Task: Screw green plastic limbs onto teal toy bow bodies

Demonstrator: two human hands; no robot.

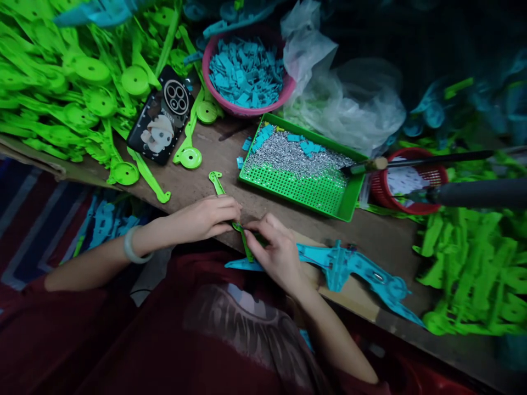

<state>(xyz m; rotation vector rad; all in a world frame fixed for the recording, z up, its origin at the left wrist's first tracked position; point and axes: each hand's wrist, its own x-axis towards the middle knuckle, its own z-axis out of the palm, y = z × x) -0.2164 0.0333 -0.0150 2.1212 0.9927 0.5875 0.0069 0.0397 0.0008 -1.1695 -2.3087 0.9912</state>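
A long lime-green plastic part (217, 182) lies across the table edge in front of me, partly covered by my fingers. My left hand (217, 216), with a pale bangle on its wrist, is closed round its middle. My right hand (274, 249) has thumb and fingertips pinched together against the same part, just right of the left fingertips; anything small between them is hidden. Under and beside my right hand rests a long blue plastic part (340, 266), shaped somewhat like a toy bow or gun. Beyond my hands stands a green perforated tray (296, 195) with small metal pins (288, 156) and several blue pieces.
A pink bowl (247, 111) of small blue pieces stands behind the tray. Left of it lies a phone (160, 118) beside piled green parts (82, 104). At right are a red basket (432, 178), a dark grey rod (481, 193), plastic bags (362, 104) and more green parts (477, 274).
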